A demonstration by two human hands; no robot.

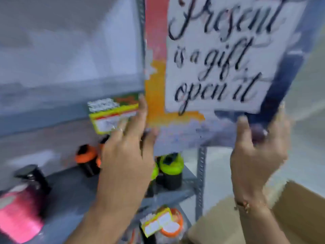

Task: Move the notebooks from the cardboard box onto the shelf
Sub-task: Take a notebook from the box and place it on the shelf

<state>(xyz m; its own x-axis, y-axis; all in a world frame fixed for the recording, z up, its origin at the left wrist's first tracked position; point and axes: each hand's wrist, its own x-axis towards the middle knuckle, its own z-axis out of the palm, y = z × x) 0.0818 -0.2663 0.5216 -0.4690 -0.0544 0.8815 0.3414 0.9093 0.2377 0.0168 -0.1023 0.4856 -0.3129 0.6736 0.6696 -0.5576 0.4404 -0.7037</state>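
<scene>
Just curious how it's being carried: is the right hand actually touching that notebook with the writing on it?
Touching. The head view shows the right hand with its thumb pressed on the notebook front near the lower corner.

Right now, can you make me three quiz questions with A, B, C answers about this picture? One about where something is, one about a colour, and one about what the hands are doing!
1. Where is the cardboard box?
A. bottom right, below the right hand
B. on the top shelf
C. left of the pink thing

2. What colour is the lid on the bottle under the notebook?
A. blue
B. bright green
C. white

3. What is happening with the notebook?
A. it lies shut in the box
B. it is on the floor
C. both hands hold it up

Answers: 1 A, the box sits under the right hand. 2 B, its lid is lime green. 3 C, the left hand and the right hand grip its bottom edge in front of the shelf.
</scene>
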